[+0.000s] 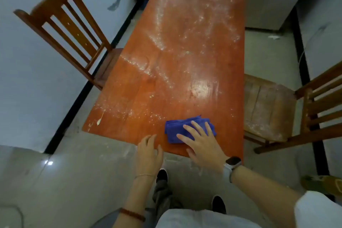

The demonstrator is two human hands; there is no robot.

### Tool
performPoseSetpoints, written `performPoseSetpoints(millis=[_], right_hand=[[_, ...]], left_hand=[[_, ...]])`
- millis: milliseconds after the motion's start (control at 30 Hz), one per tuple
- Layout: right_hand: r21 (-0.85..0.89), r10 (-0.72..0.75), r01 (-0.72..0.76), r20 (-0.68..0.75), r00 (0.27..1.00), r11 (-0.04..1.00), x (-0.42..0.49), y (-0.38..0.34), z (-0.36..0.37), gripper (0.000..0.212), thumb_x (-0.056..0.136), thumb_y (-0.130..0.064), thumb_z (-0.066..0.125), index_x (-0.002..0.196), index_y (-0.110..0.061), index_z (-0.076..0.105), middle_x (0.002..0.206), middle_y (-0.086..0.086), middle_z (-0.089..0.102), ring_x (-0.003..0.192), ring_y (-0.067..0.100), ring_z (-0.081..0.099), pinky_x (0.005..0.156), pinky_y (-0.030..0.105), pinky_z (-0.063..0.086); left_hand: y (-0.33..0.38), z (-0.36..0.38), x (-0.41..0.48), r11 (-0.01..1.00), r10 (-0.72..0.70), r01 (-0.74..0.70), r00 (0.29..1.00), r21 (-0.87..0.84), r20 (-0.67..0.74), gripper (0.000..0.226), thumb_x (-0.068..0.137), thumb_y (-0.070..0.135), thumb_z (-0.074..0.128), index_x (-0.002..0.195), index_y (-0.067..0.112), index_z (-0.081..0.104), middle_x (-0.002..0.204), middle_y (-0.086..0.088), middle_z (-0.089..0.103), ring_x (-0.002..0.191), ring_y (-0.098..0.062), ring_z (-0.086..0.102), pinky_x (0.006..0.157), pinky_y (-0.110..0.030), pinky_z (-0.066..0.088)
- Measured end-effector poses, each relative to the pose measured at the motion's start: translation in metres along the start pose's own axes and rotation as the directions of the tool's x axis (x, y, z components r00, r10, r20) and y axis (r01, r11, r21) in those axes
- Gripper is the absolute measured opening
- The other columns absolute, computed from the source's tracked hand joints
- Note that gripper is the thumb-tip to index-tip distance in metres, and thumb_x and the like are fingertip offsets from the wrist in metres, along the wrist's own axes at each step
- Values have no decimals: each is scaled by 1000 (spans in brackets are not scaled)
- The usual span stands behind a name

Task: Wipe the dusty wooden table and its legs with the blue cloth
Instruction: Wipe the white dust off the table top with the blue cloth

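Reddish-orange wood made up the long rectangular counter (185, 79), its top streaked and speckled with whitish dust across the middle and far end, with a paler smear near the front left corner. The folded blue cloth (177, 129) lay flat on the counter close to the near edge, toward the right side. The right hand (202, 143), with a white-strapped smartwatch (231, 167) on its wrist, rested palm down on the cloth, its fingers (196, 127) spread apart and laid flat over the fabric rather than pinching it. The left hand (148, 151) was at the near edge of the counter just beside the cloth, its fingers loosely curled and slightly apart, holding nothing; whether it touched the wood was hard to tell. A thin bracelet and a band of reddish beads (133, 214) circled the left forearm. A brown slatted wooden chair (70, 29) stood at the counter's left side, and a second, dusty-seated wooden chair (277, 109) stood at its right. Dark shoes showed on the pale floor (55, 181) below.
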State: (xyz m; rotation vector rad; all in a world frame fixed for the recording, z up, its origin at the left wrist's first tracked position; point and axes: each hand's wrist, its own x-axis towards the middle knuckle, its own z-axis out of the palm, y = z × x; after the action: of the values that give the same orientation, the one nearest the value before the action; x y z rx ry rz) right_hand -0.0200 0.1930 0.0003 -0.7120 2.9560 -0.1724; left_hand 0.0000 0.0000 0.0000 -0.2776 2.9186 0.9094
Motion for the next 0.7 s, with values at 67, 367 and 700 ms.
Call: performPoseSetpoints(millis=[67,367,700], right_hand=[[-46,80,-77,80,994,996,23,-6,6,73,59,-46,69,127,-31,48,131,8,55,119,39,51,85,68,40],[162,509,-514,74,858,843,60,-26,17,62,81,-29,64,137,-23,37,124,9,48,102,31,52,70,37,45],[305,945,-895,-99,310,326,55,111,-26,59,87,-22,54,141,-24,29,135,15,32,117,35,37,81,47,44]], left_hand=[[-13,-7,23,996,42,-46,998,79,55,42,85,14,56,125,7,51,131,-16,48,123,-32,42,101,-41,36],[-41,-19,112,867,245,-384,884,318,399,63,87,47,45,143,33,21,155,-7,9,142,-32,1,110,-56,9],[-54,7,142,772,298,-483,850,414,435,67,79,70,22,135,35,35,146,-8,35,134,-30,18,101,-64,22]])
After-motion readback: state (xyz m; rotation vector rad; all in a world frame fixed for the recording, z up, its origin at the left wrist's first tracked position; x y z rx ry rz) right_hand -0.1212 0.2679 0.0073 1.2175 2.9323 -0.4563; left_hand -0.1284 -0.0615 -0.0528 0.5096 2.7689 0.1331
